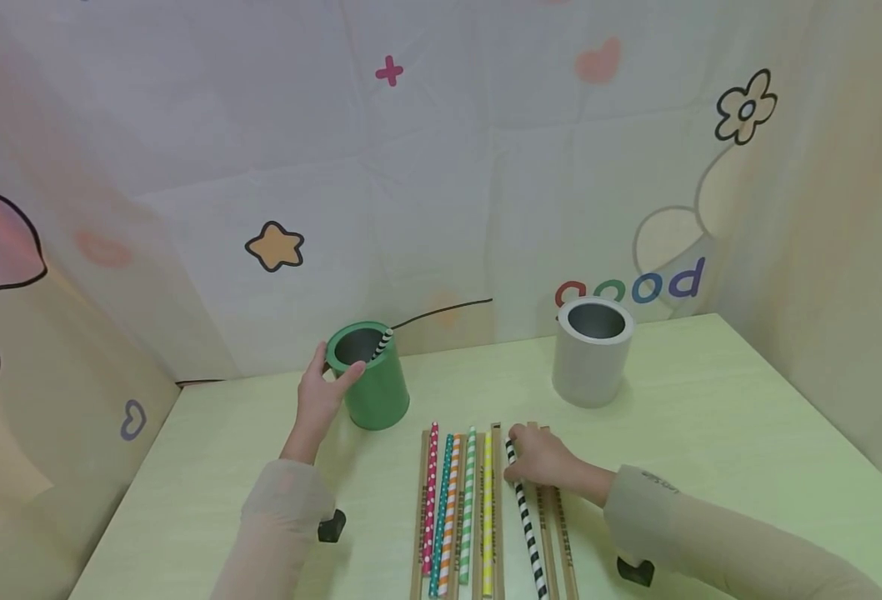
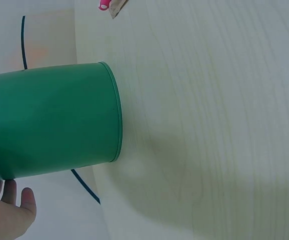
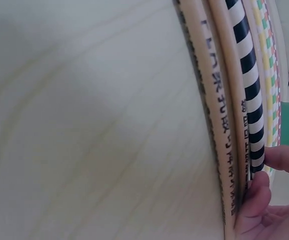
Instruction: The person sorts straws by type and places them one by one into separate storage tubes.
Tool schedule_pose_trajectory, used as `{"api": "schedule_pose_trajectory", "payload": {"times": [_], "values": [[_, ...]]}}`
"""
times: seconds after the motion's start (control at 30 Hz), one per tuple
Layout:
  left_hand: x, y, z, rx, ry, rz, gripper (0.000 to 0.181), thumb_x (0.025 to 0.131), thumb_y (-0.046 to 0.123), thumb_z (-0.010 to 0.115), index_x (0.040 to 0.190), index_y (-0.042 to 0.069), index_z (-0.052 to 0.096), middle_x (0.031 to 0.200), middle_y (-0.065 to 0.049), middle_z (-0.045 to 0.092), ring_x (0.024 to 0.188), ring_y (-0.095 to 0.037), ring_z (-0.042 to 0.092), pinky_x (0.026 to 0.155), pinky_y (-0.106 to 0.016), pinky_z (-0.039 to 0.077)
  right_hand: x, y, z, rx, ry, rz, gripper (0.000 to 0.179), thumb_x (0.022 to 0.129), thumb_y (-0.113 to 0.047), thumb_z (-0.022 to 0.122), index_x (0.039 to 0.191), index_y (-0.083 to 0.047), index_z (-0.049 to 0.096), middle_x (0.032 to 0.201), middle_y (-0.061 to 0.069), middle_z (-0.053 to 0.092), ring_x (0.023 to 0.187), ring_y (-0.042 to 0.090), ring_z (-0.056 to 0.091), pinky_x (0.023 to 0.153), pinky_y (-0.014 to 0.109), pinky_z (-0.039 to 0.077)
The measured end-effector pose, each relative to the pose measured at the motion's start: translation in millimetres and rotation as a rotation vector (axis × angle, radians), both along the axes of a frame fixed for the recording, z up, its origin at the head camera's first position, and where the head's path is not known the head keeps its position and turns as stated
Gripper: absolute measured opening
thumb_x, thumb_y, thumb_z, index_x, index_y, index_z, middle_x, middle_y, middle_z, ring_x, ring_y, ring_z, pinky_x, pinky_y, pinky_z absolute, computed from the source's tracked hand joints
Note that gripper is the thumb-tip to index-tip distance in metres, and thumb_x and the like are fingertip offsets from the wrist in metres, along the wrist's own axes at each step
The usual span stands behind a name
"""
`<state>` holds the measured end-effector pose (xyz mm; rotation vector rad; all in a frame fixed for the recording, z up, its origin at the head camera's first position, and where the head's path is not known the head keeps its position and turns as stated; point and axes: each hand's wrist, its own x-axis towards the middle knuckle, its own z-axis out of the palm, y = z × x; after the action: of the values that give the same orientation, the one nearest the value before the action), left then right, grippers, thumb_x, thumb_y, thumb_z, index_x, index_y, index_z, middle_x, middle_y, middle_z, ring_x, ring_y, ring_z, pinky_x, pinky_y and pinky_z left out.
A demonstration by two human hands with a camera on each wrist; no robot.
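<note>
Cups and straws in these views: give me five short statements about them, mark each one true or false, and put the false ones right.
1. The left hand holds the green cup. True.
2. The white cup lies on its side. False: it stands upright.
3. The pink dotted straw lies to the left of the yellow straw. True.
4. The right hand pinches the yellow straw. False: it pinches a black-and-white striped straw near its far end.
5. No straw is in the green cup. False: another striped straw, also black and white, sticks up above its rim.
</note>
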<state>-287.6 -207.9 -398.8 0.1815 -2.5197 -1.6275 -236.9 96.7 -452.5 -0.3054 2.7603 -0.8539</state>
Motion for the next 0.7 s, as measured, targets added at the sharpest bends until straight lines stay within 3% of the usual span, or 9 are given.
{"api": "schedule_pose_trajectory", "payload": {"times": [0.2, 0.37, 0.7], "values": [[0.6, 0.7, 0.7, -0.003, -0.009, 0.000, 0.087, 0.079, 0.042, 0.061, 0.143, 0.014, 0.009, 0.145, -0.013, 0.024, 0.135, -0.026, 0.015, 0.107, -0.052, 0.014, -0.3, 1.4, -2.1, -0.021, 0.027, 0.003, 0.051, 0.066, -0.013, 0.073, 0.109, 0.004, 0.052, 0.096, 0.013, 0.059, 0.063, 0.017, 0.045, 0.055, 0.028, 0.041], [1.0, 0.4, 0.4, -0.006, -0.011, -0.001, 0.087, 0.080, 0.042, 0.061, 0.143, 0.014, 0.009, 0.145, -0.013, 0.023, 0.136, -0.026, 0.015, 0.108, -0.051, 0.014, -3.7, 0.3, -3.8, 0.005, 0.037, -0.011, 0.038, 0.065, -0.011, 0.072, 0.097, 0.001, 0.055, 0.078, 0.007, 0.056, 0.059, 0.014, 0.045, 0.049, 0.025, 0.038], [0.7, 0.2, 0.1, -0.003, -0.005, -0.014, 0.088, 0.080, 0.042, 0.061, 0.143, 0.013, 0.008, 0.145, -0.013, 0.022, 0.136, -0.026, 0.015, 0.108, -0.050, 0.015, -6.5, -1.1, -1.4, -0.015, -0.079, -0.071, 0.052, 0.071, -0.007, 0.065, 0.119, 0.003, 0.047, 0.072, 0.006, 0.055, 0.038, 0.008, 0.045, 0.034, 0.016, 0.034]]}}
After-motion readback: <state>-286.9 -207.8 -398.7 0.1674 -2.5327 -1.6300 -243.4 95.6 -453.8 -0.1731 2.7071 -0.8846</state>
